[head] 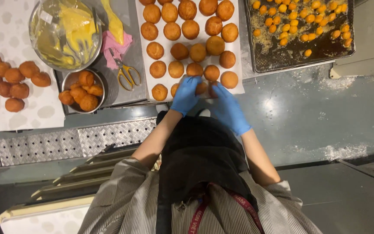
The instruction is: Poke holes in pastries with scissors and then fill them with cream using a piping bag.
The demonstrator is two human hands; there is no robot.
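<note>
Both of my hands wear blue gloves and meet at the near edge of a white paper-lined tray filled with several round golden-brown buns. My left hand curls around a bun in the front row. My right hand presses against the same bun from the right side, fingers closed on it. Other buns such as one at the front left and one at the front right lie untouched around my hands.
A clear bowl of yellow cream with a piping bag, yellow-handled scissors and a small metal bowl of buns sit left of the tray. More buns lie on paper far left. A dark baking tray of small orange balls is at right.
</note>
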